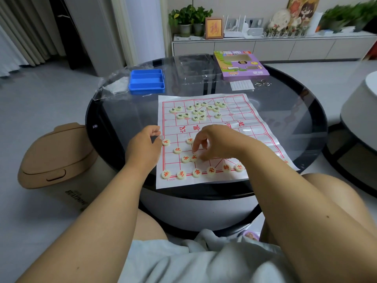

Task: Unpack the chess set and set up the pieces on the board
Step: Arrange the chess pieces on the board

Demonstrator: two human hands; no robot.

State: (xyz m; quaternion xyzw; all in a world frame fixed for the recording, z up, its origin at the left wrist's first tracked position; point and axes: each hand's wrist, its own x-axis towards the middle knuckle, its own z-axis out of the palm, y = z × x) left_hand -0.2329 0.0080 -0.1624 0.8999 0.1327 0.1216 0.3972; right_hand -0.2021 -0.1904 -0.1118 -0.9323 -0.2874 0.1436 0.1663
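A white paper chess board (240, 127) with red lines lies on the round glass table (126, 119). Several red-lettered round pieces (181, 174) line its near edge, with a few more (177, 150) scattered above them. Green-lettered pieces (195, 112) sit in a loose cluster on the far half. My left hand (142, 146) rests at the board's left edge, fingers loosely curled, a fingertip touching one red piece (166, 142). My right hand (216, 144) hovers over the near half with its fingers curled down, pinching a pale piece just above two red pieces (189, 158).
An open blue plastic box (146, 81) and a clear bag (114, 84) lie at the table's far left. A clear tray (195, 68), the purple game box (240, 64), a paper slip and metal rings lie at the far side. A tan bin (57, 158) stands on the floor at left.
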